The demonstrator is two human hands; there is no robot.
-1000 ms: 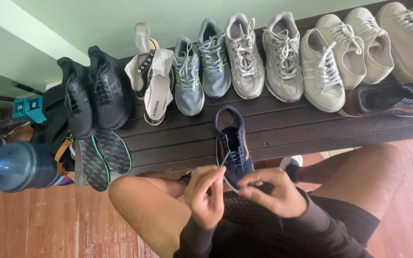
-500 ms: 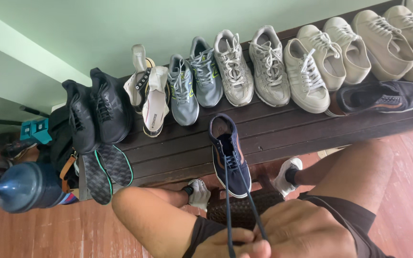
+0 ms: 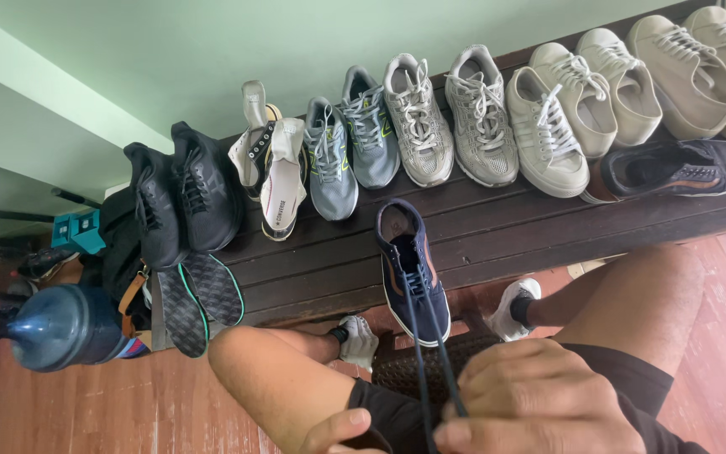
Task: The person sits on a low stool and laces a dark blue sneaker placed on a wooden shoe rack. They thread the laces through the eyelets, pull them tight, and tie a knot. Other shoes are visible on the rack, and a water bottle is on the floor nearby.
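Navy shoe (image 3: 412, 269), two taut laces (image 3: 430, 353)

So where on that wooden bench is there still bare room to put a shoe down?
Bare planks lie along the bench's front edge left of the navy shoe, and right of it, below the dark slip-on. The back row, from black shoes to beige sneakers, is crowded.

Both hands low, close to the body, just in front of the knees & nearer the person than the navy shoe (image 3: 412, 271). Right hand (image 3: 548, 403) curled in a loose fist, knuckles up, fingers pinched shut. Left hand (image 3: 338, 430) mostly out of frame, only thumb & fingertip showing, grip unclear. Forearms not visible.
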